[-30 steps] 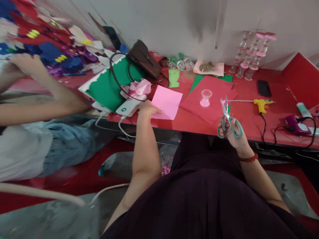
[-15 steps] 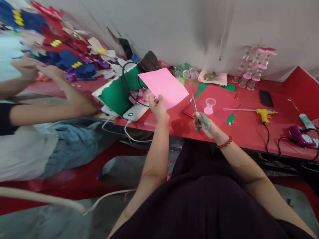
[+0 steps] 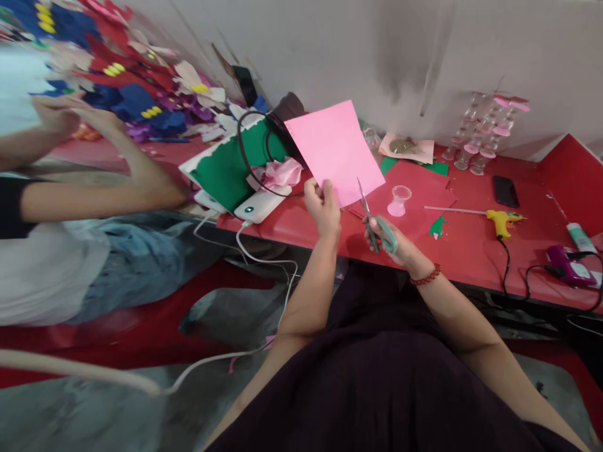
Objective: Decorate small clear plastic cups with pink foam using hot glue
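"In the head view, where was the pink sheet (image 3: 334, 147)?"

"Just ahead of the left hand (image 3: 323, 204), the nearer one, which pinched its near edge. Its longer sides seemed to slant from far left to near right."

"And the right hand (image 3: 398, 243)?"

"Just to the right, wrapped around the green-handled scissors (image 3: 388, 237). Their tip pointed forward, overlapping the sheet's near right side; I couldn't tell whether they touched, or how wide the blades stood."

"What differed from a second earlier?"

"Then the sheet lay on the red table (image 3: 296, 220) and the scissors were well apart from it. Now it was lifted and tilted, scissors close beside."
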Action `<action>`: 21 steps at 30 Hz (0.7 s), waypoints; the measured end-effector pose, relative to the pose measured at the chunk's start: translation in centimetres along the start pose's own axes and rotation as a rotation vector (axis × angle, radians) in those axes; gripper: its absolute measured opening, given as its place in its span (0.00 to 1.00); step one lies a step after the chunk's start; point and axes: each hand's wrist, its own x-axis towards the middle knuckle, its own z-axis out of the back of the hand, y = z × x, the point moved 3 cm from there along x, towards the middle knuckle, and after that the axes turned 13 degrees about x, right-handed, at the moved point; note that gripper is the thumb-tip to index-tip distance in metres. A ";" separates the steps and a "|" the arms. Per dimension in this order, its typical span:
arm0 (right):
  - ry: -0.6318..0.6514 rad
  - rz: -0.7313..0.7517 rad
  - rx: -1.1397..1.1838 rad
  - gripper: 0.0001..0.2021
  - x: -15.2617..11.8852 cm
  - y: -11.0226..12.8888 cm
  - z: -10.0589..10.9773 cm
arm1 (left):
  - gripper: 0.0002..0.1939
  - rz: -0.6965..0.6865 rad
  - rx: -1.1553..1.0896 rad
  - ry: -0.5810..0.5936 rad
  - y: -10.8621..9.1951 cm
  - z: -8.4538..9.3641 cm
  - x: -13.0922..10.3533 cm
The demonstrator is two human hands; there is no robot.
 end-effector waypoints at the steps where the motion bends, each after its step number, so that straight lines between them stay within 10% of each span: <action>1: 0.009 0.014 -0.006 0.27 0.0 0.0 -0.2 | 0.20 -0.022 0.012 -0.035 -0.4 0.0 -0.2; 21: 0.020 0.087 -0.066 0.30 -0.5 0.7 -0.3 | 0.16 0.017 -0.042 -0.050 -2.7 0.7 -1.2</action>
